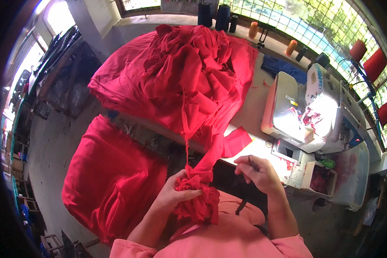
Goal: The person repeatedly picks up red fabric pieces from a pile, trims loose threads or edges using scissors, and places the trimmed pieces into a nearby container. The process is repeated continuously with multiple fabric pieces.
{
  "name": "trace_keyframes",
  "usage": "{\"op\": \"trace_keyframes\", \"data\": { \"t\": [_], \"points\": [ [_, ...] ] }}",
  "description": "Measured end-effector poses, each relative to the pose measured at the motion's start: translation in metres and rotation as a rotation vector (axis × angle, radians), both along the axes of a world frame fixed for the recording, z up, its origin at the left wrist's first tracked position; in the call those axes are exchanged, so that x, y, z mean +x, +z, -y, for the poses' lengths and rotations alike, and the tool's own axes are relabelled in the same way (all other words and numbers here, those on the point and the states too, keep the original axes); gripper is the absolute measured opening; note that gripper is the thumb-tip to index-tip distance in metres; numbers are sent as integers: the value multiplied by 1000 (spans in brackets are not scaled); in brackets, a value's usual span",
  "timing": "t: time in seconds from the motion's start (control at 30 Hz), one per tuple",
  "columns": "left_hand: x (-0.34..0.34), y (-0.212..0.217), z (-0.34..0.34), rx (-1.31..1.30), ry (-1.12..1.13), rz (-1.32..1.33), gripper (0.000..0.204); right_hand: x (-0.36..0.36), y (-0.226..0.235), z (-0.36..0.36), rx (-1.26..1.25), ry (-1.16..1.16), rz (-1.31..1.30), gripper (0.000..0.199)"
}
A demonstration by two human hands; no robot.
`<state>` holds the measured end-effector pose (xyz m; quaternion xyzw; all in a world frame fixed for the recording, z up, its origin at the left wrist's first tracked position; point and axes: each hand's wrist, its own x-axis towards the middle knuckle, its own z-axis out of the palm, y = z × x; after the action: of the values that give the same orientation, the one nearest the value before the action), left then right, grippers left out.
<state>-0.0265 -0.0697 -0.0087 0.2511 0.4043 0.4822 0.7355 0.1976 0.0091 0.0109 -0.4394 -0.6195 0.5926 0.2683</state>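
A: What step do I log here?

B: I judge it as gathering. The left hand (176, 193) has its fingers clamped around a bunched wad of red cloth strip (200, 195), held close to the body, well short of the sewing machine (314, 107). A thin twisted length of the same strip runs up from the wad to the big heap of red fabric (185, 73) on the table (253, 103), on the left of the machine.

A: And the right hand?

B: The right hand (258, 170) sits between the wad and the machine, fingers curled together around something thin and dark. I cannot tell what it is, nor how tightly it is pinched.

A: What does the next move call for?

B: My judgement: a steady draw, since the strip is taut and narrow where it leaves the heap, and the heap is loose enough to drag.

A: Materials?

B: Soft, matte woven cloth, frayed edges, crumpled folds. A flat red offcut (236, 142) lies just left of the machine's base. A second red bundle (112, 180) hangs lower, far left of the machine. Thread cones (213, 15) stand behind it along the window grille; the machine is hard, glossy, pale.
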Motion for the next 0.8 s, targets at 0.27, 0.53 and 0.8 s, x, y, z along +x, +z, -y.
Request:
{"op": "trace_keyframes", "data": {
  "t": [0.27, 0.53, 0.8],
  "points": [
    [-7, 7, 11, 43, -15, -29, 43, -47, -26, -8, 317, -55, 240, 28],
    [-8, 13, 10, 109, -53, -115, 47, -72, 12, -25, 863, 34, 124, 23],
    [-16, 11, 24, 161, 3, -171, 51, -39, 19, -37, -105, 243, 260, 34]
  ]
}}
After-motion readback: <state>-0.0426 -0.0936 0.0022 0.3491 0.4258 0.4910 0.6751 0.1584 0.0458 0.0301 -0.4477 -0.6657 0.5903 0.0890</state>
